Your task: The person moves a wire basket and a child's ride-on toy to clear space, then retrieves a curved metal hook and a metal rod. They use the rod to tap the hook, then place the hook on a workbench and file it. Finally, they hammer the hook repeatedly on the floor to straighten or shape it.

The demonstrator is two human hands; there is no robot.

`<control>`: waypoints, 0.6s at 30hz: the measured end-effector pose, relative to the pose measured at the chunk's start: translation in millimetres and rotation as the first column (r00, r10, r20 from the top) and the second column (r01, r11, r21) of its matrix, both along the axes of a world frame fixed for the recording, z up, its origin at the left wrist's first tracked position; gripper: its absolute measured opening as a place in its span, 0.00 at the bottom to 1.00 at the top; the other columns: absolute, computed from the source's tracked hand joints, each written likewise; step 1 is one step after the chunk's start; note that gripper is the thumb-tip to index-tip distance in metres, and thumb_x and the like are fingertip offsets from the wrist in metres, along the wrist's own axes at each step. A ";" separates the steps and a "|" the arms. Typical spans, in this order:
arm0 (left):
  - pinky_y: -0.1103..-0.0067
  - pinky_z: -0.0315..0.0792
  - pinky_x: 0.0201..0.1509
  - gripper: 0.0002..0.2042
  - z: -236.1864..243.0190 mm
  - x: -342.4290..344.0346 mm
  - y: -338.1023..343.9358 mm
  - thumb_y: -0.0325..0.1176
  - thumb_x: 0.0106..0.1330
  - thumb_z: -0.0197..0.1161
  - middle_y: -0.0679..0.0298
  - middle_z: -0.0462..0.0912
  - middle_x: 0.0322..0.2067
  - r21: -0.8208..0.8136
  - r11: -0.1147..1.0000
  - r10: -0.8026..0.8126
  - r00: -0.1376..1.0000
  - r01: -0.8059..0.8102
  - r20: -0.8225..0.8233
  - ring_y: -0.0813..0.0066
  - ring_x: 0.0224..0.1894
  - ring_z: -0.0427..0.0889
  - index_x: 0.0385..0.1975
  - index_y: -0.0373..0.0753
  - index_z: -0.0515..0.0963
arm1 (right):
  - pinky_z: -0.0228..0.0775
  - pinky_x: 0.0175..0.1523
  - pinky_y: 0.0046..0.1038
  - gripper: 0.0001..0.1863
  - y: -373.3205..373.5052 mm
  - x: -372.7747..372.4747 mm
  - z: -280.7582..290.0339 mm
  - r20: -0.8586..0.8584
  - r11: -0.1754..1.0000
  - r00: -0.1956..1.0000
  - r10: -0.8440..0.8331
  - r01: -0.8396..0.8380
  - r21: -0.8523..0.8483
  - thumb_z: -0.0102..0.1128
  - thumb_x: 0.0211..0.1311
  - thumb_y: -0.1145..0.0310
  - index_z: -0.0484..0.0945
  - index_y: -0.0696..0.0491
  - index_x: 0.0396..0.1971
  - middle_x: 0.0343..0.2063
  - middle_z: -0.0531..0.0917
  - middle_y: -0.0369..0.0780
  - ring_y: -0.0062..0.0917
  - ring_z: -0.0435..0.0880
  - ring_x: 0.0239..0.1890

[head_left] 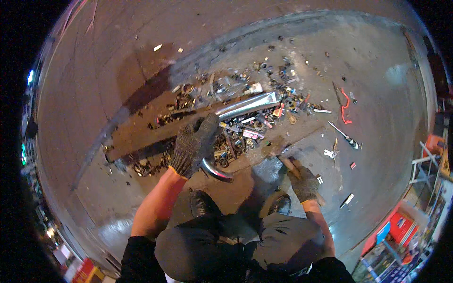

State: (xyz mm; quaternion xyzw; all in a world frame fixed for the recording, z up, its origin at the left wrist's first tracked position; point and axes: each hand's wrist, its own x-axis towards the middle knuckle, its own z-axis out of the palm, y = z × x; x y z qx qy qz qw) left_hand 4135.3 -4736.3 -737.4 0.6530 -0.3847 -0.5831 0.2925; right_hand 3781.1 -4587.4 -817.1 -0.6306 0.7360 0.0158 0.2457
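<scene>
Both my hands wear dark knit gloves with yellow-orange cuffs. My left hand (pixel 192 145) is closed over a long metal pipe (pixel 247 104), shiny chrome toward its far right end and dull brown toward the left. Just below that hand a short curved chrome tube (pixel 218 171) shows; whether it joins the pipe is hidden. The pipe lies slanting across a heap of small metal parts and scraps (pixel 236 137). My right hand (pixel 304 183), low at the right, is closed around the wooden handle of a tool (pixel 287 163), whose brown, blurred head reaches toward the heap.
A screwdriver (pixel 345 136), a red cord (pixel 345 106) and a white stick (pixel 322 111) lie on the floor to the right. Small bits are scattered around. My dark shoes (pixel 204 203) stand near the heap. A red box (pixel 401 226) and a white frame (pixel 421 165) are at the right edge.
</scene>
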 end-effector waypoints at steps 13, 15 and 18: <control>0.80 0.66 0.26 0.18 84.5 -45.9 -18.3 0.49 0.72 0.58 0.67 0.79 0.26 0.014 0.985 -0.170 0.983 0.170 0.063 0.80 0.26 0.73 0.36 0.37 0.80 | 0.75 0.56 0.48 0.26 -4.4 -2.5 -19.3 0.161 0.953 0.963 -0.216 0.172 0.250 0.58 0.64 0.48 0.75 0.41 0.61 0.49 0.85 0.47 0.46 0.83 0.53; 0.77 0.70 0.28 0.15 90.2 -48.4 -17.2 0.44 0.71 0.61 0.67 0.80 0.28 -0.095 0.950 -0.272 0.940 0.296 0.205 0.79 0.28 0.76 0.39 0.36 0.79 | 0.75 0.56 0.48 0.26 -3.2 -4.0 -20.5 0.172 0.958 0.962 -0.213 0.172 0.229 0.59 0.64 0.49 0.75 0.41 0.60 0.50 0.84 0.47 0.47 0.83 0.53; 0.75 0.74 0.29 0.14 82.3 -51.4 -12.2 0.42 0.70 0.63 0.67 0.78 0.27 -0.240 0.902 -0.287 0.913 0.359 0.290 0.78 0.28 0.78 0.42 0.35 0.79 | 0.75 0.55 0.48 0.25 -6.5 -4.4 -12.6 0.170 0.954 0.962 -0.214 0.168 0.250 0.59 0.63 0.49 0.76 0.43 0.57 0.50 0.84 0.47 0.48 0.83 0.52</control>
